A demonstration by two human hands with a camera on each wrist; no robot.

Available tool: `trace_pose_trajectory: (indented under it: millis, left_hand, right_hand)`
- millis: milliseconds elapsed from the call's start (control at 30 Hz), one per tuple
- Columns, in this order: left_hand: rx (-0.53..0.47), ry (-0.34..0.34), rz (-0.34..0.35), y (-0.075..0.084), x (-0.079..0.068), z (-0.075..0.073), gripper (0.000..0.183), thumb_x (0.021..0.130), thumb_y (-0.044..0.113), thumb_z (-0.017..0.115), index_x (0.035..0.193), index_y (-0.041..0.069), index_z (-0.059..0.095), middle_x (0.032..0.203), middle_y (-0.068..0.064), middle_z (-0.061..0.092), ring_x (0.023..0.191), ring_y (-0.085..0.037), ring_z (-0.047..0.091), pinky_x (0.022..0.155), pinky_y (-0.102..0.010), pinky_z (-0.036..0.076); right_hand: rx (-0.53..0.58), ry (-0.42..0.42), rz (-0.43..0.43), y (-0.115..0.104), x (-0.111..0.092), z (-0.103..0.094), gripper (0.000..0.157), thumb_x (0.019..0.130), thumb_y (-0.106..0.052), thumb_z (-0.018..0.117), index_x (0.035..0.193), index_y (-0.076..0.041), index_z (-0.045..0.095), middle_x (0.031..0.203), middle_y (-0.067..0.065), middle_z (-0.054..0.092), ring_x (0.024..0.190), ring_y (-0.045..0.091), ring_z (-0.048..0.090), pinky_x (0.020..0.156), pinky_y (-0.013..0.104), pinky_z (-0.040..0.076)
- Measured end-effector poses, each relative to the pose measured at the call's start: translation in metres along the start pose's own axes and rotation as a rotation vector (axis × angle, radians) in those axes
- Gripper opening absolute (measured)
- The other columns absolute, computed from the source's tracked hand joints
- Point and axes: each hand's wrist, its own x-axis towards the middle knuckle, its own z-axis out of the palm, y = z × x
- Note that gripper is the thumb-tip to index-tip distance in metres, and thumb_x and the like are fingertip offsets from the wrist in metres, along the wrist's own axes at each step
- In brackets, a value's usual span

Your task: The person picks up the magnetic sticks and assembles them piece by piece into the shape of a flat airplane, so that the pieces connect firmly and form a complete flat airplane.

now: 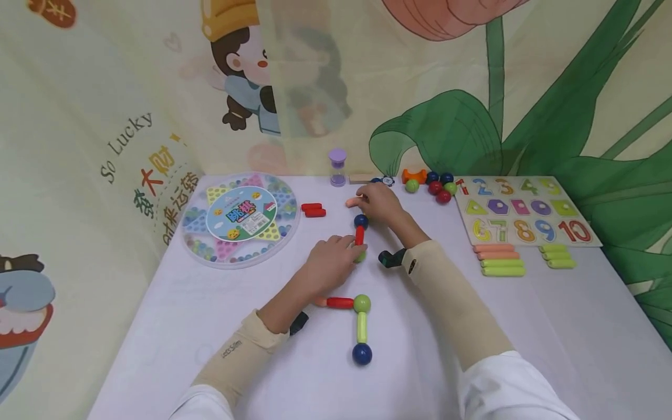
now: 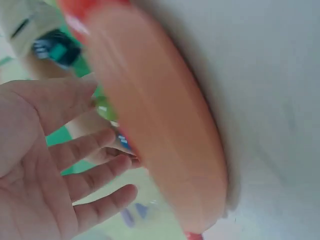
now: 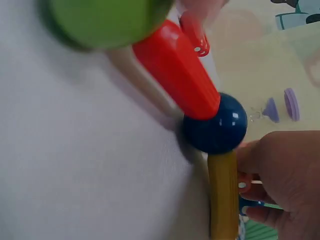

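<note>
My right hand point(image 1: 379, 203) pinches a salmon-orange rod point(image 1: 353, 202) at its fingertips, beyond a blue ball point(image 1: 361, 221). A red rod point(image 1: 359, 235) links that ball to a green ball point(image 1: 360, 256). My left hand point(image 1: 331, 263) is over the green ball, its fingertips at or close to it; in the left wrist view its fingers point(image 2: 95, 177) are extended and spread. From the blue ball a yellow rod point(image 3: 223, 195) runs off in the right wrist view. Nearer me, a salmon rod point(image 2: 160, 120), red rod point(image 1: 340, 303), green ball point(image 1: 361, 303), light-green rod point(image 1: 361, 328) and blue ball point(image 1: 361, 354) form an L.
Left stands a round Chinese checkers set point(image 1: 238, 221) beside two red rods point(image 1: 314, 210). A purple hourglass point(image 1: 338, 167) and several balls point(image 1: 438, 185) line the back. At right are a number board point(image 1: 525, 211), orange and green rods point(image 1: 501, 263) and shorter green rods point(image 1: 557, 256).
</note>
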Motion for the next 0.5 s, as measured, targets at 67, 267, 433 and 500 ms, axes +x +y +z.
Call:
trace_pose_trajectory:
  millis: [67,267,433,500]
  left_hand:
    - [-0.005,0.007,0.024,0.006,-0.010,-0.002,0.057,0.080,0.037,0.066,0.133,0.026,0.047,0.132,-0.006,0.043,0.116,-0.026,0.042,0.084,-0.041,0.045]
    - [-0.147,-0.090,0.075,0.015,-0.032,-0.001,0.079,0.072,0.070,0.051,0.139,0.030,0.035,0.144,-0.005,0.027,0.132,-0.034,0.018,0.097,-0.051,0.030]
    - [-0.167,-0.171,0.046,0.018,-0.037,0.007,0.094,0.066,0.079,0.043,0.144,0.029,0.023,0.150,-0.004,0.008,0.134,-0.037,0.002,0.101,-0.057,0.016]
    - [-0.142,-0.186,0.038,0.019,-0.038,0.009,0.094,0.068,0.079,0.042,0.144,0.029,0.019,0.151,-0.004,0.005,0.134,-0.036,-0.001,0.101,-0.057,0.013]
  right_hand:
    - [-0.002,0.064,0.020,0.001,-0.009,-0.006,0.036,0.084,-0.035,0.061,0.107,-0.009,0.063,0.087,0.003,0.057,0.080,0.019,0.047,0.073,0.033,0.043]
    - [0.459,-0.016,0.121,0.008,-0.058,-0.032,0.029,0.093,-0.022,0.047,0.119,-0.010,0.049,0.095,0.014,0.055,0.077,0.025,0.049,0.069,0.035,0.047]
    - [1.096,-0.260,0.235,0.023,-0.105,-0.030,0.030,0.097,-0.020,0.038,0.123,-0.006,0.043,0.096,0.024,0.055,0.069,0.022,0.051,0.061,0.027,0.047]
    - [1.223,-0.320,0.246,0.027,-0.121,-0.024,0.032,0.097,-0.022,0.040,0.123,-0.004,0.044,0.095,0.022,0.054,0.068,0.021,0.050,0.060,0.025,0.046]
